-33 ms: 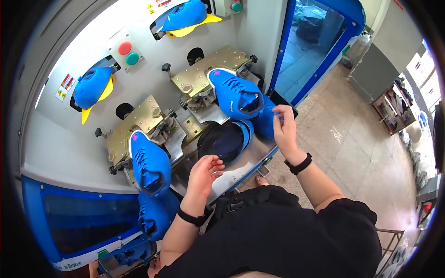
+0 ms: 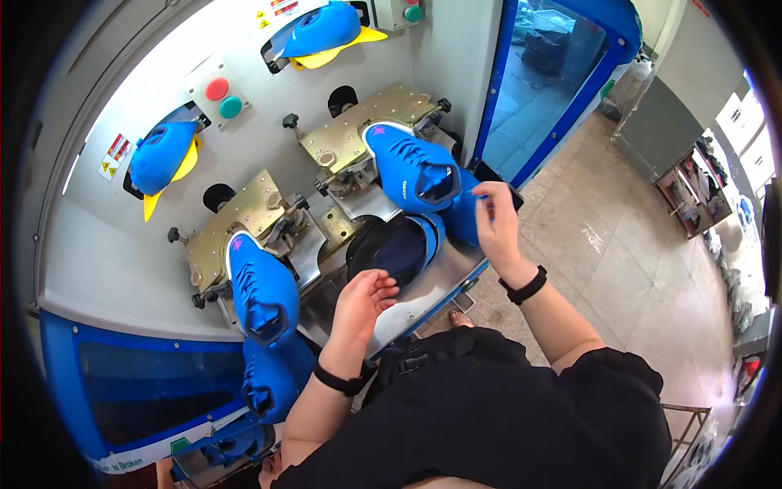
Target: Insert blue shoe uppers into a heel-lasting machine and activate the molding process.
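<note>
My left hand (image 2: 363,308) hovers with fingers loosely bent and apart, empty, beside a dark rounded piece with a blue rim (image 2: 386,251). Higher and to the right, my right hand (image 2: 498,228) has its thumb and fingers curved but apart. It is beside a blue shoe (image 2: 464,213), partly hidden by another blue lace-up shoe (image 2: 414,173); whether it touches is unclear. That front shoe's toe rests against the right brass-coloured fixture (image 2: 375,118). A matching shoe (image 2: 265,285) leans toe-first on the left fixture (image 2: 236,216), with one more shoe (image 2: 277,379) below it.
The grey machine wall carries red and green buttons (image 2: 223,98) and two blue forms with yellow edges, one left (image 2: 167,155) and one right (image 2: 326,37). Blue-framed side panels (image 2: 546,73) flank the bay. A metal ledge (image 2: 444,281) runs before me. Someone's hand (image 2: 164,473) shows lower left.
Both hands have shifted very slightly: the left a little up and right, the right a little up and left. The shoes stay in place.
</note>
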Available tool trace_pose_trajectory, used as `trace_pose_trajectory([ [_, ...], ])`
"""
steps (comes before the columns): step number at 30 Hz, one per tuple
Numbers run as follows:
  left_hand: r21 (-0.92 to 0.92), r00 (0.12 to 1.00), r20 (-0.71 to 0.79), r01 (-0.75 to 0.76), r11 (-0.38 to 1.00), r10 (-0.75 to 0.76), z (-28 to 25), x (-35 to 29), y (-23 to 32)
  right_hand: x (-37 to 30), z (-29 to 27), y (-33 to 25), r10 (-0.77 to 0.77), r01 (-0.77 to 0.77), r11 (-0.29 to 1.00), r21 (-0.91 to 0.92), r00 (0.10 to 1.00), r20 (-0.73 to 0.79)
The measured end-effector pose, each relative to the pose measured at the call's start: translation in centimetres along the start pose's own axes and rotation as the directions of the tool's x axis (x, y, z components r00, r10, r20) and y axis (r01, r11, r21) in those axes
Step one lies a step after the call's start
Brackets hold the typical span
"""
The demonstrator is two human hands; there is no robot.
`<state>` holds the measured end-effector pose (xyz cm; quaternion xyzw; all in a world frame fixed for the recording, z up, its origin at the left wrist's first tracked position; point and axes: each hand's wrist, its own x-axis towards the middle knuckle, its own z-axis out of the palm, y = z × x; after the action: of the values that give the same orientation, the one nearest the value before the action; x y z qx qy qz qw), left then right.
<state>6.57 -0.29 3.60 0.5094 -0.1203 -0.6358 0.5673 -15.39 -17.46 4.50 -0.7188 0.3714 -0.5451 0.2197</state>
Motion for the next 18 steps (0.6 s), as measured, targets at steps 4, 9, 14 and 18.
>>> trace_pose_trajectory([
  [4,-0.054,0.998,0.007,-0.069,0.996,0.069,4.6,3.4,-0.2,1.8,0.6,1.2,-0.212,0.290,0.949,-0.121,0.877,0.431],
  [9,0.086,0.947,-0.195,-0.241,0.967,0.254,9.9,8.4,0.2,0.3,1.9,2.0,-0.125,0.332,0.909,-0.251,0.793,0.596],
  [14,0.148,0.877,-0.372,-0.268,0.952,0.304,12.6,11.9,-0.5,1.4,1.1,2.7,-0.224,0.385,0.904,-0.186,0.798,0.560],
  [18,0.092,0.889,-0.363,-0.263,0.961,0.278,13.5,12.6,-0.8,3.3,-0.5,2.4,-0.235,0.394,0.910,-0.131,0.749,0.620],
])
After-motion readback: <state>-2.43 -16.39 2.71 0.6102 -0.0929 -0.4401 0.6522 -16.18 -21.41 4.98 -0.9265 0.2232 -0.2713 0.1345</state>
